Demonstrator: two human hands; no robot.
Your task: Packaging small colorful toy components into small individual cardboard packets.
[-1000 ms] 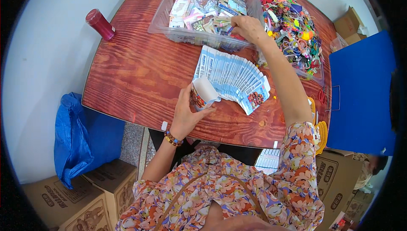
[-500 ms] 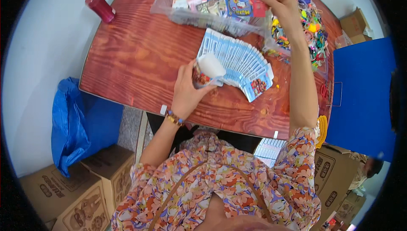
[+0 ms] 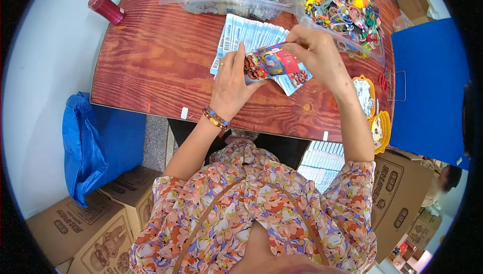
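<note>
My left hand (image 3: 230, 84) is closed on a small flat packet (image 3: 254, 67) with pictures of round brown treats on its front. Pinched between the fingers of my right hand (image 3: 318, 55) is a small blue-and-red printed card (image 3: 275, 63), its left end against the packet's opening. Whether the card's end is inside cannot be made out. Beneath both hands, a fanned row of light-blue packets (image 3: 246, 31) lies on the wooden table (image 3: 161, 67). The front packet of the fan (image 3: 298, 79) shows the same brown treats.
A clear plastic bin (image 3: 226, 3) of printed packets stands at the back. Right of it is another clear bin (image 3: 370, 48) full of colourful bands and trinkets. Yellow baskets (image 3: 383, 135) and red scissors (image 3: 383, 80) sit along the right edge; a red jar (image 3: 106, 8) stands far left.
My right hand has come down from the packet bin to my left hand, bringing the card to the packet. My left hand still holds the packet. The view has shifted slightly.
</note>
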